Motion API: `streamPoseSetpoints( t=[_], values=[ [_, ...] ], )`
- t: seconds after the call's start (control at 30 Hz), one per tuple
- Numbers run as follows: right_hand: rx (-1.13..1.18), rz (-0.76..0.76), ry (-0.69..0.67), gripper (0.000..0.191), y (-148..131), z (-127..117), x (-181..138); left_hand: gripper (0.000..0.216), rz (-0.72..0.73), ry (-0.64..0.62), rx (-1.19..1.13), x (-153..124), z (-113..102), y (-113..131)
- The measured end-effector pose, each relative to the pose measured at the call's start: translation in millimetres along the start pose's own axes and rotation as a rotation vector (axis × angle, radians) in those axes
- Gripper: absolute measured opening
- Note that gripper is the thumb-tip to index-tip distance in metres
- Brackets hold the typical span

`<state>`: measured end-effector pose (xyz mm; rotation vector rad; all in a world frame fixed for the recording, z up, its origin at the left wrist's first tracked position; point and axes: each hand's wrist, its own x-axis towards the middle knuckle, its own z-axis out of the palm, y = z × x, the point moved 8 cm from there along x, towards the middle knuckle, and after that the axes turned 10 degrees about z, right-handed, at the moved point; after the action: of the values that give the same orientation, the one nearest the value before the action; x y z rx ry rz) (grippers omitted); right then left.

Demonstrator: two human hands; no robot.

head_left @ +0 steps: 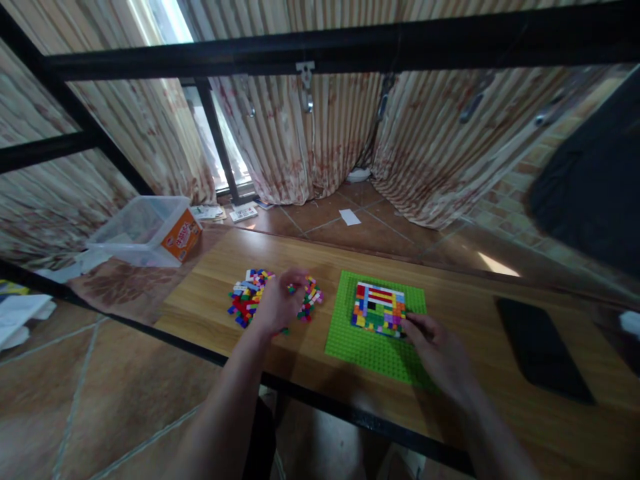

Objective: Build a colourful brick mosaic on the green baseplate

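Observation:
Over a loose pile of small coloured toy bricks is my left hand. Its fingers curve downward with a gap between them and the thumb, and bricks show through that gap. The hand covers the middle of the pile. A bright green studded baseplate lies to the right, bearing a flat, many-coloured toy brick build with red and white stripes near its top. My right hand grips this build at its right edge between thumb and fingers; the contact point is partly hidden.
The wooden table has a dark flat slab at its right. Beyond the left end stands a clear plastic bin with an orange label. A black metal bar crosses above, before striped curtains.

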<state>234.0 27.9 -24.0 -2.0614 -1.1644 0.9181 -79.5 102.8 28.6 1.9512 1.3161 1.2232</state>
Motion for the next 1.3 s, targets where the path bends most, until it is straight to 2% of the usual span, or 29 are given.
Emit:
streamPoseSetpoints(
  t=[0.17, 0.27, 0.37, 0.6, 0.87, 1.0, 1.07, 1.13, 1.23, 1.3],
  values=[
    [-0.035, -0.010, 0.014, 0.050, -4, -1, 3, 0.021, -0.035, -0.184, 0.039, -8, -37, -17],
    [-0.051, -0.015, 0.022, 0.050, -6, -1, 4, 0.023, -0.031, -0.251, 0.143, -16, -46, -21],
    [-0.050, 0.000, 0.027, 0.051, -3, -2, 5, 0.025, -0.012, -0.321, 0.275, -20, -42, -21],
    [-0.027, -0.014, 0.033, 0.048, -1, -1, 7, 0.024, 0.024, -0.398, 0.547, -16, -24, -16],
    [0.026, -0.026, 0.021, 0.044, -5, 0, 5, 0.023, 0.005, -0.341, 0.596, -11, -24, -20],
    [0.030, -0.055, 0.022, 0.042, -8, 0, 4, 0.022, 0.065, -0.162, 0.379, -5, -28, -2],
    [0.022, -0.067, 0.024, 0.042, -9, 0, 3, 0.020, 0.116, -0.095, 0.188, -6, -19, 11],
    [0.020, -0.070, 0.010, 0.043, -10, 1, 3, 0.018, 0.157, -0.082, 0.039, -11, -2, 25],
    [0.019, -0.064, 0.010, 0.042, -10, 2, 3, 0.019, 0.143, -0.162, -0.066, -20, 33, 38],
    [0.031, -0.061, 0.027, 0.041, -9, 1, 3, 0.020, 0.129, -0.186, -0.089, -24, 48, 45]
  ],
)
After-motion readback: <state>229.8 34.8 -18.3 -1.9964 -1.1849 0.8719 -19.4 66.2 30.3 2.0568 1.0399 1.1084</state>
